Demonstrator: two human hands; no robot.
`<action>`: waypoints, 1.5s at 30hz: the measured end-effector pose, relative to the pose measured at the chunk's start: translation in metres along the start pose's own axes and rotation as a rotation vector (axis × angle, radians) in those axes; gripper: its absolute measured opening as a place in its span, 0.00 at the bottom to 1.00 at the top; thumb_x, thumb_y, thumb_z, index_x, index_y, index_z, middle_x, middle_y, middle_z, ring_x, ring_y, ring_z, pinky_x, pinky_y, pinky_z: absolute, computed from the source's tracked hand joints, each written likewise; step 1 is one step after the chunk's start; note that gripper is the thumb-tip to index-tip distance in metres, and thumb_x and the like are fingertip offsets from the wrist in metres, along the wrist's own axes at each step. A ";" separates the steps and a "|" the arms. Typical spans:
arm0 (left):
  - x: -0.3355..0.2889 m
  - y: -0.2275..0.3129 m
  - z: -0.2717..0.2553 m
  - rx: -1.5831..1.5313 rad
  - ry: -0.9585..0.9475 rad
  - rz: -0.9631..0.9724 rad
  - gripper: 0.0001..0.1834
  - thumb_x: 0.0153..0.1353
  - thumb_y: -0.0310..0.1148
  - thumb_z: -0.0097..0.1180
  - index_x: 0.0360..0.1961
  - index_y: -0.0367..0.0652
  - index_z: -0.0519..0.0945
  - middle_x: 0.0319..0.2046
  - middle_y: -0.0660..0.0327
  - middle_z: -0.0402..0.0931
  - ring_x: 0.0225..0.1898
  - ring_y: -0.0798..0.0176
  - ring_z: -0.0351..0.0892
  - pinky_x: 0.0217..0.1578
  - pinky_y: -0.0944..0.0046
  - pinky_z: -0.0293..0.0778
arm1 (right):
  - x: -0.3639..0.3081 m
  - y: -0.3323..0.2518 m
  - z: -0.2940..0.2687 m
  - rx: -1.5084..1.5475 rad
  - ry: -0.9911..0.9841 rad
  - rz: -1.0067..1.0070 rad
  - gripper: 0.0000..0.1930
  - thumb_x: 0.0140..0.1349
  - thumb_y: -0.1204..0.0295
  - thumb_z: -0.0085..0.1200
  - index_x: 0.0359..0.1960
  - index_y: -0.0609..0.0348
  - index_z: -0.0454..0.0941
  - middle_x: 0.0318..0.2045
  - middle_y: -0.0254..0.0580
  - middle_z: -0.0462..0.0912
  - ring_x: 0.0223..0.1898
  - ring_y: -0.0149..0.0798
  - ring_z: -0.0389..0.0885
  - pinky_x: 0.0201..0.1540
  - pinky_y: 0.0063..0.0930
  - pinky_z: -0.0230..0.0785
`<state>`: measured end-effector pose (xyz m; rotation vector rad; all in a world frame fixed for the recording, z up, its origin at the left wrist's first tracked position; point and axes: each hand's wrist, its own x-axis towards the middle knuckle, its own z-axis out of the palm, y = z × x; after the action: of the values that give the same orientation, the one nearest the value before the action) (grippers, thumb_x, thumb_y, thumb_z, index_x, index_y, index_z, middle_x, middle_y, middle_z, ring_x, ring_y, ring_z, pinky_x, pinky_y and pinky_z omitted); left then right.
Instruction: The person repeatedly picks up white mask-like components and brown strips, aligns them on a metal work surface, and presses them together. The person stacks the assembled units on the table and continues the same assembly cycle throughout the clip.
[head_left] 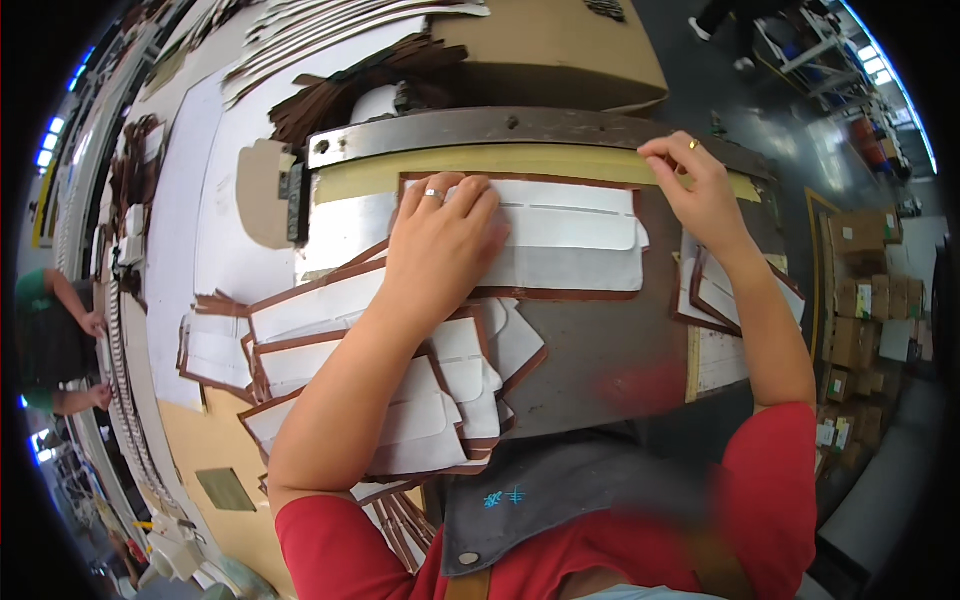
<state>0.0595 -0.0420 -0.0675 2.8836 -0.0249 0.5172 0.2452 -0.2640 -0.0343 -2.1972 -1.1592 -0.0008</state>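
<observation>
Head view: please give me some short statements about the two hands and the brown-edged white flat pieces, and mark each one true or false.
1. The left hand lies flat on a brown-edged white flat piece. True.
2. The right hand holds a pair of scissors. False: its fingertips rest at the yellow strip under the curved grey metal bar.
3. A stack of similar pieces lies under the left forearm. True.
4. Both hands wear gloves. False: they are bare, with rings.

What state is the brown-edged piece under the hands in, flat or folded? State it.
Flat. The brown-edged piece lies spread on the metal plate, its brown border visible along the edges; the left hand presses down on it, and the right hand pinches its top corner.
</observation>
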 end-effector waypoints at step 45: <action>-0.005 -0.034 -0.006 -0.064 0.042 -0.299 0.27 0.54 0.36 0.59 0.57 0.47 0.68 0.55 0.62 0.67 0.58 0.51 0.62 0.58 0.50 0.51 | -0.006 -0.015 0.008 0.475 -0.224 0.451 0.11 0.56 0.68 0.59 0.35 0.61 0.74 0.27 0.30 0.71 0.31 0.25 0.69 0.34 0.19 0.63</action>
<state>0.0540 -0.0077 -0.0705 2.7435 0.3820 0.5080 0.2283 -0.2579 -0.0345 -2.0025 -0.6579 0.6565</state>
